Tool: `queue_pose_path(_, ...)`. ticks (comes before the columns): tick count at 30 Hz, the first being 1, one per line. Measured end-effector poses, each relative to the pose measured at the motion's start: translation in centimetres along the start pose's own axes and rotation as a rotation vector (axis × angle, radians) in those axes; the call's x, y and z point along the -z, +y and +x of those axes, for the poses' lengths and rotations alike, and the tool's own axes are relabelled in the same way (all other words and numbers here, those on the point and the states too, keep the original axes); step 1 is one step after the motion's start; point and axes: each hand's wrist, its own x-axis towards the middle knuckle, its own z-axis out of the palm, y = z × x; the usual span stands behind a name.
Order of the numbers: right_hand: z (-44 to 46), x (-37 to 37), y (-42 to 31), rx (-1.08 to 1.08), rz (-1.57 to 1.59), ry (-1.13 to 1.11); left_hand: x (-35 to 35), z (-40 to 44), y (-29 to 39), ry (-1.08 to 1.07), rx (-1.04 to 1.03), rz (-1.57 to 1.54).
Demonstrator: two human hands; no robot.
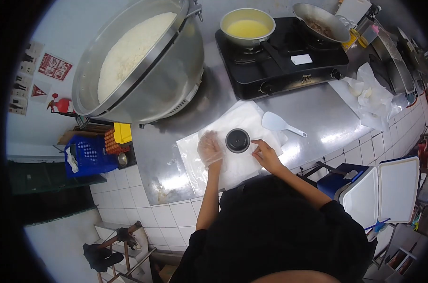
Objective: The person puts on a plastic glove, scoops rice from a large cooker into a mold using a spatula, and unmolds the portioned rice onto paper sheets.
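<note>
Mid-frame, I'm likely positioning the black bowl (237,140): right hand (269,158) parted, left hand (210,147) I can't tell; lifting would need gripping.

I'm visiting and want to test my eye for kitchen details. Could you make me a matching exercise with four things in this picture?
Things:
1. Left hand
2. Right hand
3. Small round object
4. Flat paddle

Descriptions:
A. White, between the stove and the right hand
B. Bare, without a glove
C. Black, between the two hands
D. Covered in clear plastic

Pairs: 1-D, 2-B, 3-C, 4-A
</note>
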Motion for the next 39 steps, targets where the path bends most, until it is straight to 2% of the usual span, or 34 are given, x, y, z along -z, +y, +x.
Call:
queue_pose_path(1,-0.4,-0.1,0.0,0.032,-0.052,0.004,0.0,-0.2,0.2,0.001,0.046,-0.069)
queue_pose_path(6,-0.2,-0.2,-0.7,0.256,-0.324,0.045,-0.5,-0.4,-0.5,-0.008,0.000,0.007)
queue_pose_path(9,-0.4,-0.2,0.3,0.342,-0.446,-0.040,-0.3,-0.6,-1.0,-0.058,-0.026,0.098)
queue_pose_path(12,-0.8,0.1,0.9,0.341,-0.559,-0.059,-0.2,-0.5,-1.2,-0.081,-0.023,0.128)
queue_pose_path(16,-1.1,1.4,1.3,0.288,-0.432,-0.034,-0.3,-0.6,-1.4,-0.068,-0.056,0.109)
queue_pose_path(19,-1.7,2.3,1.4,0.201,-0.273,-0.026,-1.6,-1.0,-2.7,-0.011,0.005,-0.063)
queue_pose_path(21,-2.2,2.8,1.3,0.119,-0.163,-0.002,-1.4,-1.1,-3.0,-0.035,-0.058,0.053)
queue_pose_path(22,-2.5,3.2,1.0,0.109,-0.227,0.032,-1.2,-1.0,-2.7,-0.046,-0.088,0.112)
queue_pose_path(25,-3.7,4.3,0.3,0.064,-0.386,0.142,-2.3,-1.3,-3.7,-0.015,-0.007,-0.110)
queue_pose_path(28,-4.6,4.0,0.4,0.051,-0.510,0.224,-2.4,-1.3,-3.6,-0.031,0.113,-0.112)
queue_pose_path(30,-4.6,3.3,0.6,0.123,-0.631,0.217,-1.0,-0.9,-2.0,-0.067,0.007,0.089)
queue_pose_path(31,-4.5,3.2,0.2,0.123,-0.631,0.210,-0.4,-0.6,-1.2,-0.085,-0.047,0.190)
queue_pose_path(37,-4.4,1.7,0.9,0.078,-0.522,0.236,-0.6,-0.7,-1.3,-0.072,-0.050,0.167)
queue_pose_path(39,-4.4,1.3,0.9,0.016,-0.399,0.277,-1.2,-0.9,-1.9,-0.053,0.013,0.053)
